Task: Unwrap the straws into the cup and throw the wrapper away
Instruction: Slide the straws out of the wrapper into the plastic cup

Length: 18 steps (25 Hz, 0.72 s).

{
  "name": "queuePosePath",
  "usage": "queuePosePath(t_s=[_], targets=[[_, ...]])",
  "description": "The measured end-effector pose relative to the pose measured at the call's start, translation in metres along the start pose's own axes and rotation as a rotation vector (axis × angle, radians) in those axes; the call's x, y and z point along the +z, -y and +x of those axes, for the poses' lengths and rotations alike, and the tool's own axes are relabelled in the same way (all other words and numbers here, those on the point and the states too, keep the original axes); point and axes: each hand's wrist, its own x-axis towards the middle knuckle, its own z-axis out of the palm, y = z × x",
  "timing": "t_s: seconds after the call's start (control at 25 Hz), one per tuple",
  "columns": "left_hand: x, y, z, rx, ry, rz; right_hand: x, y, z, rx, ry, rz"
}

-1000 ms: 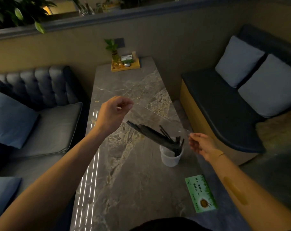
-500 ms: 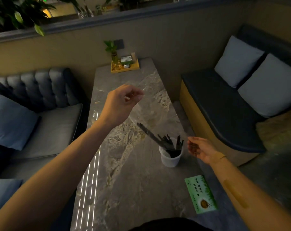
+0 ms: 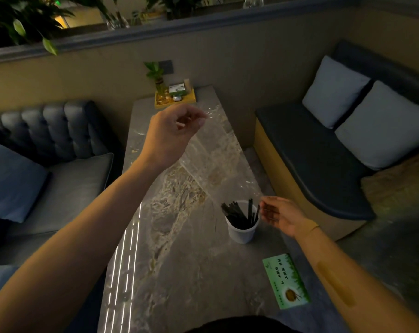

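Straws (image 3: 238,216): all the dark ones now stand loose in the white cup (image 3: 242,233), leaning against its rim, none left in the film as far as can be seen. Cup sits on the worktop (image 3: 179,272), near its right edge, just above the green card (image 3: 286,281)

Wrapper (image 3: 215,162): clear film, empty by the look of it, hanging slack from high at the left down to just above the cup. Dim light and glare make its lower edge hard to trace

Left hand (image 3: 172,133): raised over mid-worktop, grip pinched together on the wrapper's top corner

Right hand (image 3: 281,216): just right of the cup, palm up, fingers loosely curled; whether its grip holds the wrapper's bottom edge cannot be told — the film ends right at the fingertips

Progress, as judged: unwrapping into the cup looks done. Left to do: bunch up the wrapper and bin it. No bin in view

Change against the earlier pictures: a second ago the straws lay as a slanted bundle inside the film, only their lower ends in the cup; half a second ago a few were sliding out. Now they are all down and upright-ish. Left hand has lifted higher and further away, drawing the film clear. Right hand has kept near the cup, barely shifted. Cup and card unmoved
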Motion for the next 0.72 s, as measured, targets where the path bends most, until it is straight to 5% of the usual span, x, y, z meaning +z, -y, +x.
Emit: queuePosePath(t_s=[0.44, 0.72], targets=[[-0.07, 0.028, -0.002, -0.04, -0.217, -0.089, 0.038, 0.033, -0.019, -0.147, 0.223, 0.098], [-0.117, 0.102, -0.086, -0.414, -0.388, -0.342, 0.096, 0.03, -0.018, 0.07, 0.325, -0.002]])
